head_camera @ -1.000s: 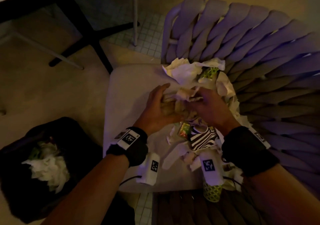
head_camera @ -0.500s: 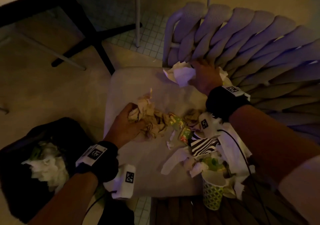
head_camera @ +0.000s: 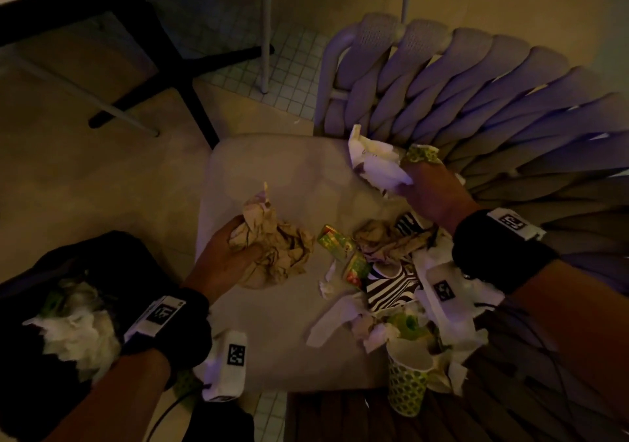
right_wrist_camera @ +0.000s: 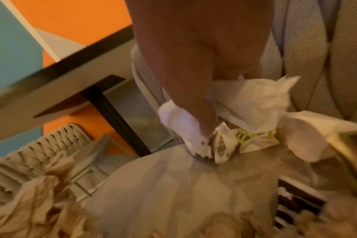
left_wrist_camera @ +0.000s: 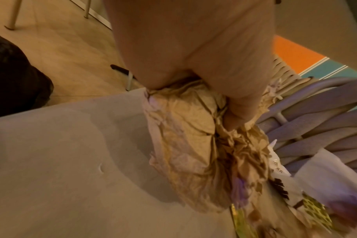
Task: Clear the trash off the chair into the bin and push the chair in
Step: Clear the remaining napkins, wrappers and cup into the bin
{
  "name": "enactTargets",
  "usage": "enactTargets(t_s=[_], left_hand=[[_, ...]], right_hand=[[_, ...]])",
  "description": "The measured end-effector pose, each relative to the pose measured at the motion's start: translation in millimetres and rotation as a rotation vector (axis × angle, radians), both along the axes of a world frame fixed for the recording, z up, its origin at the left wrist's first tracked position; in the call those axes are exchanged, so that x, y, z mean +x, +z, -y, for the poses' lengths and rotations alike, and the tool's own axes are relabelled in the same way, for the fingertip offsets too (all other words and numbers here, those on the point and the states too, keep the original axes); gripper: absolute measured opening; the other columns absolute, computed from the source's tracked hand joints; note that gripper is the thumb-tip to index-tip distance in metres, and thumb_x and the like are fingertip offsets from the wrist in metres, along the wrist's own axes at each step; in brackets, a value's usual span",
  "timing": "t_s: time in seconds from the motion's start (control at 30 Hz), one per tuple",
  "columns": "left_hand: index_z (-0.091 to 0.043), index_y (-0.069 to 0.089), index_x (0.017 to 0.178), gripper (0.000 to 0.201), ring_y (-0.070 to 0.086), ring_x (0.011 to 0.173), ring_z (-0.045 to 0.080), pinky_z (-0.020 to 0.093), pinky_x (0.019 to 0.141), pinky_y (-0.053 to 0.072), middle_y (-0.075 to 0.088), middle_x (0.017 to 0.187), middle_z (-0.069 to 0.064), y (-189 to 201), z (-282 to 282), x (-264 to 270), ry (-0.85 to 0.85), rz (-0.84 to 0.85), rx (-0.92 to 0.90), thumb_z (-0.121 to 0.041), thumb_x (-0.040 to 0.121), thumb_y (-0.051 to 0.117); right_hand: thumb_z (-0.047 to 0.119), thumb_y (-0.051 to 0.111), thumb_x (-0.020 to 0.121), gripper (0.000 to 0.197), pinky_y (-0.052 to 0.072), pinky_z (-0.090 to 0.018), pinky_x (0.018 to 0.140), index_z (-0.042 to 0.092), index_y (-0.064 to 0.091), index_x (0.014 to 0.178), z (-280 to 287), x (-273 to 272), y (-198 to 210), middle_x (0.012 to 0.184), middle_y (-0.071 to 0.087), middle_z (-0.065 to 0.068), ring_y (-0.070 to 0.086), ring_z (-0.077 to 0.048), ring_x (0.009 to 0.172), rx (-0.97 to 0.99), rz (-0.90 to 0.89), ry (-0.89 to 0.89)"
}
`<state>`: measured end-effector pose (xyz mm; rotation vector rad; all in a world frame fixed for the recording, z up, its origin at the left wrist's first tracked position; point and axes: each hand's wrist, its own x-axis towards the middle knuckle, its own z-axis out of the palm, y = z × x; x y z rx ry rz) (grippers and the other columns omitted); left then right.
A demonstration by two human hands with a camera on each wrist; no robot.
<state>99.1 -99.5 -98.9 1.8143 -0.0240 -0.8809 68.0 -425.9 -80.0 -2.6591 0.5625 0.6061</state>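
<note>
Now, from the head view, a brown paper wad point(head_camera: 272, 247) is gripped by the left hand point(head_camera: 231, 254) near the seat's left edge, and white paper point(head_camera: 377, 162) is gripped by the right hand point(head_camera: 432, 193) at the back edge of the chair point(head_camera: 272, 169). Both should be squeezed tight so nothing is dropped before the bin point(head_camera: 51, 305). From the left wrist, crinkly brown paper is seen held by curled fingers point(left_wrist_camera: 234, 116). From the right wrist, torn white paper is seen pinched.

Trash pile point(head_camera: 391, 271) lies on the chair point(head_camera: 272, 176) seat's right; bin point(head_camera: 51, 356) apparently on floor left of it.
</note>
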Motion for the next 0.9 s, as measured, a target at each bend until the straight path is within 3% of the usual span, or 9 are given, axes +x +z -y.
enactTargets(t_s=[0.07, 0.13, 0.27, 0.4, 0.53, 0.63, 0.77, 0.83, 0.9], left_hand=[[-0.049, 0.051, 0.107, 0.058, 0.058, 0.096, -0.018, 0.002, 0.078, 0.044, 0.064, 0.095, -0.041, -1, 1, -3, -0.005, -0.009, 0.0, 0.002, 0.082, 0.06], [-0.049, 0.054, 0.106, 0.052, 0.06, 0.098, -0.013, 0.006, 0.081, 0.046, 0.066, 0.097, -0.035, -1, 1, -6, 0.002, -0.023, 0.0, -0.009, 0.072, 0.059], [-0.048, 0.056, 0.103, 0.045, 0.062, 0.093, -0.012, 0.008, 0.079, 0.049, 0.068, 0.094, -0.034, -5, -6, -9, 0.021, -0.038, 0.016, -0.016, 0.07, 0.057], [-0.053, 0.059, 0.104, 0.046, 0.063, 0.102, -0.001, 0.025, 0.089, 0.051, 0.069, 0.102, -0.028, -6, -26, -9, 0.044, -0.045, 0.053, -0.023, 0.069, 0.061], [-0.046, 0.06, 0.101, 0.042, 0.062, 0.095, -0.008, 0.023, 0.084, 0.049, 0.069, 0.096, -0.029, -3, -48, -12, 0.143, -0.086, 0.047, -0.02, 0.069, 0.059], [-0.038, 0.06, 0.109, 0.046, 0.064, 0.104, 0.007, 0.027, 0.086, 0.051, 0.068, 0.108, -0.014, 2, -67, -16, 0.238, -0.104, 0.023, -0.016, 0.069, 0.06], [-0.024, 0.057, 0.124, 0.046, 0.067, 0.099, 0.007, 0.017, 0.07, 0.054, 0.07, 0.107, -0.01, 4, -97, -23, 0.358, -0.133, -0.012, 0.0, 0.085, 0.06], [-0.031, 0.057, 0.119, 0.047, 0.067, 0.096, 0.002, 0.014, 0.07, 0.053, 0.069, 0.103, -0.016, 3, -118, -27, 0.399, -0.123, 0.0, 0.003, 0.087, 0.056], [-0.04, 0.055, 0.112, 0.051, 0.064, 0.095, -0.004, 0.01, 0.074, 0.05, 0.066, 0.105, -0.018, 1, -144, -32, 0.389, -0.114, 0.02, 0.006, 0.088, 0.053]], right_hand=[[0.023, 0.066, 0.081, 0.046, 0.046, -0.043, 0.085, 0.01, 0.051, 0.122, 0, 1, -1, 0.121, 0.056, -0.022, 0.055, -0.04, 0.108, 0.026, 0.018, -0.06], [0.031, 0.076, 0.071, 0.076, 0.046, -0.044, 0.086, 0.016, 0.038, 0.135, -4, 10, -7, 0.133, 0.044, -0.02, 0.053, -0.04, 0.112, 0.055, 0.021, -0.097], [0.051, 0.08, 0.059, 0.113, 0.042, -0.047, 0.098, 0.03, 0.011, 0.147, -18, 36, -39, 0.145, 0.031, -0.024, 0.043, -0.042, 0.126, 0.084, -0.184, -0.069], [0.046, 0.066, 0.075, 0.084, 0.043, -0.054, 0.098, 0.026, 0.021, 0.143, -30, 44, -56, 0.139, 0.034, -0.029, 0.045, -0.048, 0.122, -0.074, -0.138, -0.115], [0.067, 0.039, 0.082, 0.076, 0.04, -0.049, 0.102, 0.019, 0.026, 0.141, -32, 41, -45, 0.143, 0.038, -0.026, 0.045, -0.043, 0.125, -0.079, -0.139, -0.106], [0.048, 0.053, 0.086, 0.052, 0.047, -0.041, 0.091, 0.011, 0.052, 0.123, -45, 33, -22, 0.127, 0.058, -0.019, 0.056, -0.037, 0.112, 0.002, -0.123, -0.034], [0.044, 0.063, 0.082, 0.037, 0.037, -0.031, 0.067, 0.008, 0.065, 0.089, -101, 27, 6, 0.098, 0.066, -0.022, 0.062, -0.033, 0.089, 0.196, -0.092, -0.066], [0.046, 0.064, 0.079, 0.04, 0.037, -0.034, 0.06, 0.006, 0.063, 0.072, -143, 29, 16, 0.082, 0.067, -0.015, 0.059, -0.023, 0.069, 0.312, -0.156, -0.072], [0.043, 0.064, 0.079, 0.039, 0.041, -0.032, 0.061, 0.005, 0.067, 0.075, -191, 31, 22, 0.079, 0.069, -0.011, 0.06, -0.019, 0.066, 0.446, -0.205, -0.046]])
